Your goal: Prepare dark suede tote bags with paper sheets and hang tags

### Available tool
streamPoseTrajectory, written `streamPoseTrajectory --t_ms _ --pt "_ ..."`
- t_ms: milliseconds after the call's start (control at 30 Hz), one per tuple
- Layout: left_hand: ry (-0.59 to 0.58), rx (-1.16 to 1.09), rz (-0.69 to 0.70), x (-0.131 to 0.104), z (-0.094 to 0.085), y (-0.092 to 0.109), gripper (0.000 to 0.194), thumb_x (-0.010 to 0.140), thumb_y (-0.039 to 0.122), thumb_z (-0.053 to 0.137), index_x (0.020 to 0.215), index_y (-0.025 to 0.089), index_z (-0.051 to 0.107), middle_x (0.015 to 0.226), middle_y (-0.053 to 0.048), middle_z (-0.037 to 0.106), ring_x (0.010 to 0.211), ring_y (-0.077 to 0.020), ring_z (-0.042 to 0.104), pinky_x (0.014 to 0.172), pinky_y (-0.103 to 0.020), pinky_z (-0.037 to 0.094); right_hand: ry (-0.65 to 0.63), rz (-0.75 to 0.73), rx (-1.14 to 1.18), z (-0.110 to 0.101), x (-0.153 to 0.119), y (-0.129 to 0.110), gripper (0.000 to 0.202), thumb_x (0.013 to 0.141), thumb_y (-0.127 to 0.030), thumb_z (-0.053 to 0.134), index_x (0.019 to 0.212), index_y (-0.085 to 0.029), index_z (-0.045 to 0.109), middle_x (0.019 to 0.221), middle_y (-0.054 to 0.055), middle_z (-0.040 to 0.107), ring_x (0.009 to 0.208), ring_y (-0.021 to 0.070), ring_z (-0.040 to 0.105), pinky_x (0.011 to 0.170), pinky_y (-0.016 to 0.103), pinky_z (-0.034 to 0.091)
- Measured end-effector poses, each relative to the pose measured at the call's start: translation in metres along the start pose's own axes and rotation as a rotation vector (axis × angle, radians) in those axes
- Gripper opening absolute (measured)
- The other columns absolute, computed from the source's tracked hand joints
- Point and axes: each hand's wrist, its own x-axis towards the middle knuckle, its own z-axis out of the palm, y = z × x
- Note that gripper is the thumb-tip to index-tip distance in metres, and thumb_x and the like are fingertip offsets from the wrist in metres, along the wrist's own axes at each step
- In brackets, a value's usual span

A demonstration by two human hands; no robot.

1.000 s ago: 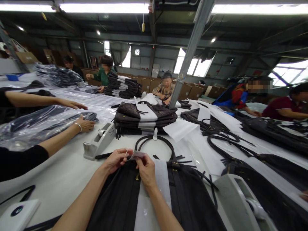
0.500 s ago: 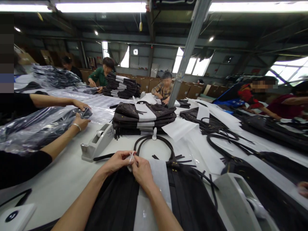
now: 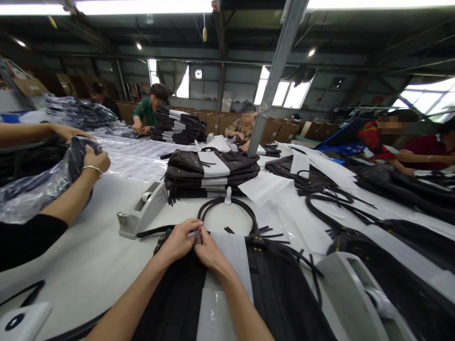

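My left hand (image 3: pixel 179 242) and my right hand (image 3: pixel 209 251) meet at the left base of a black handbag's looped handle (image 3: pixel 249 213). Both pinch a small piece of whitish, clear plastic (image 3: pixel 196 234), mostly hidden by the fingers; it seems to be around the handle base. Below them the dark handbag (image 3: pixel 284 289) lies flat, with a strip of white paper (image 3: pixel 232 255) down its middle. Fringe strands (image 3: pixel 273 237) stick out by the right handle base, which has brass-coloured studs.
Grey tape dispensers stand at left (image 3: pixel 142 210) and lower right (image 3: pixel 355 293). Stacked black bags (image 3: pixel 213 173) with paper bands sit ahead, near a slanted metal post (image 3: pixel 273 80). A co-worker's hands (image 3: pixel 95 158) hold a plastic-wrapped bag at left. More bags (image 3: pixel 391 265) lie at right.
My fingers have drawn closer together over the plastic, and its upper tip shows less. The co-worker's hands at left have pulled the wrapped bag leftward and lifted its end.
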Motion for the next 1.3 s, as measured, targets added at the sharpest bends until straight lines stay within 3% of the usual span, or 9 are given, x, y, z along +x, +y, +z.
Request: streamPoseTrajectory --t_ms 100,200,367,533,667,767,967,1133,1300 --pt "-0.005 0.077 0.037 -0.004 0.009 0.011 0.043 0.069 0.003 0.05 0.1 0.025 0.07 0.113 -0.006 0.06 0.103 -0.0215 0.057 0.095 -0.032 0.04 -0.03 0.241 0.301 -0.006 -0.001 -0.009 0.038 0.057 -0.015 0.049 0.094 -0.018 0.058 0.053 -0.007 0.046 0.042 0.0075 0.039 0.04 0.018 0.023" --pt "0.025 0.147 0.009 -0.009 0.015 0.018 0.044 0.069 0.002 0.048 0.101 0.025 0.068 0.102 -0.006 0.059 0.089 -0.0196 0.059 0.08 -0.029 0.042 0.049 0.309 0.396 -0.01 -0.001 -0.014 0.015 0.065 -0.03 0.055 0.074 -0.018 0.052 0.05 -0.008 0.038 0.038 0.005 0.031 0.037 0.017 0.013" --pt "0.118 0.082 -0.209 -0.008 0.012 0.006 0.038 0.066 0.007 0.055 0.099 0.022 0.065 0.067 0.001 0.059 0.062 -0.0151 0.054 0.059 -0.024 0.037 0.329 0.258 0.211 -0.013 0.006 -0.006 0.028 0.078 -0.042 0.046 0.072 -0.017 0.059 0.05 -0.004 0.046 0.04 0.0071 0.036 0.038 0.02 0.02" --pt "0.445 -0.288 -0.355 0.0 -0.003 -0.013 0.031 0.07 0.027 0.061 0.097 0.014 0.063 0.078 -0.001 0.064 0.051 -0.0091 0.048 0.046 -0.021 0.036 0.452 0.139 -0.155 -0.014 0.007 0.005 0.026 0.074 -0.024 0.052 0.049 -0.019 0.058 0.042 0.002 0.051 0.049 0.0137 0.049 0.05 0.025 0.034" --pt "0.763 -0.67 -0.214 0.003 -0.018 -0.015 0.033 0.064 0.028 0.074 0.092 0.015 0.062 0.073 0.005 0.058 0.048 -0.0029 0.04 0.043 -0.016 0.032 0.497 0.11 -0.181 -0.014 0.007 0.011 0.024 0.079 -0.021 0.044 0.087 -0.018 0.067 0.057 0.002 0.061 0.048 0.0141 0.053 0.053 0.026 0.039" --pt "0.909 -0.938 -0.112 0.003 -0.033 -0.008 0.024 0.064 0.014 0.073 0.084 0.016 0.061 0.074 0.004 0.057 0.053 -0.0031 0.045 0.042 -0.012 0.032 0.54 0.131 -0.078 -0.015 0.01 0.016 0.044 0.078 -0.018 0.038 0.118 -0.017 0.056 0.071 0.003 0.065 0.048 0.0144 0.056 0.049 0.027 0.042" --pt "0.641 -1.49 -0.205 0.0 -0.04 0.001 0.016 0.073 0.0 0.058 0.076 0.015 0.055 0.072 0.001 0.054 0.057 -0.0034 0.048 0.042 -0.007 0.036 0.616 0.13 0.283 -0.017 0.013 0.005 0.041 0.085 -0.035 0.037 0.12 -0.018 0.051 0.078 0.003 0.064 0.052 0.0134 0.057 0.045 0.024 0.042" --pt "0.361 -1.175 -0.276 0.001 -0.007 -0.001 0.029 0.068 0.013 0.075 0.094 0.015 0.06 0.074 0.002 0.058 0.052 -0.0038 0.046 0.04 -0.011 0.035 0.1 0.098 0.608 -0.022 0.003 -0.022 0.07 0.081 -0.074 0.033 0.122 -0.02 0.053 0.083 0.005 0.066 0.069 0.0155 0.062 0.058 0.026 0.05" --pt "0.244 -0.977 -0.275 -0.005 0.002 0.01 0.042 0.064 0.03 0.081 0.098 0.016 0.06 0.079 0.001 0.061 0.057 -0.0063 0.053 0.048 -0.014 0.042 0.167 0.042 0.194 -0.021 -0.015 -0.045 0.038 0.069 -0.044 0.071 0.093 -0.015 0.068 0.073 0.002 0.064 0.062 0.0143 0.058 0.053 0.024 0.048"
